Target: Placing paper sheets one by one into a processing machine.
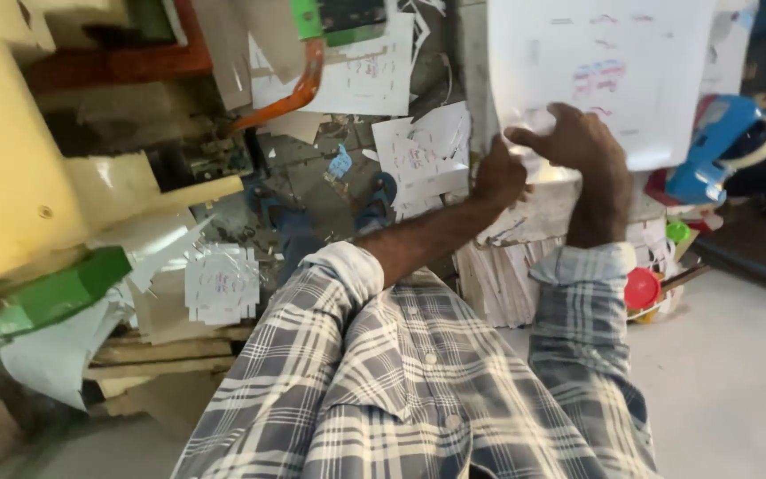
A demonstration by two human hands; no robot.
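While 2 hands grip, white sheet (600, 71) lies flat.

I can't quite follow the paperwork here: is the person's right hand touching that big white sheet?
Touching. The head view shows the right hand with its fingers curled over the lower edge of the big white sheet.

Grey concrete floor (738, 372) littered with paper scraps (418, 155), yellow machine (11, 151) — green part (55, 293), stacked wooden boards (161, 355)
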